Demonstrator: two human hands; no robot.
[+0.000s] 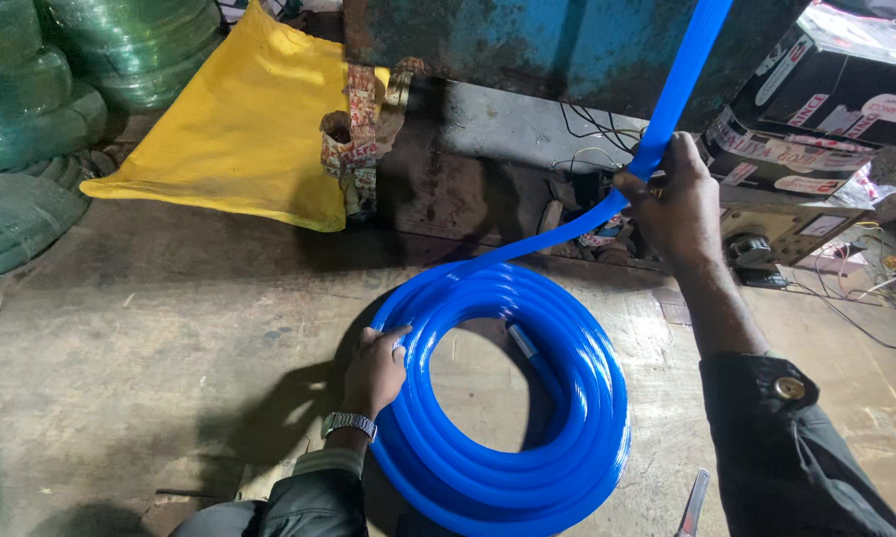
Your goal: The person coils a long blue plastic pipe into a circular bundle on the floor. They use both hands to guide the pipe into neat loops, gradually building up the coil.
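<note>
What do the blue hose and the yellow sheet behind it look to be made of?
Blue hose: likely soft, glossy plastic; it shines, coils smoothly and bends where the right hand grips it. Yellow sheet: matte, probably woven plastic or fabric sacking; it creases flat, but the weave is too fine to confirm.

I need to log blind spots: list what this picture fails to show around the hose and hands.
- Blue hose: its upper end runs off the top edge of the head view.
- Left hand: fingertips hidden behind the coil.
- Right hand: palm faces away, grip unseen.
- Tool: cut off by the bottom edge.
</note>
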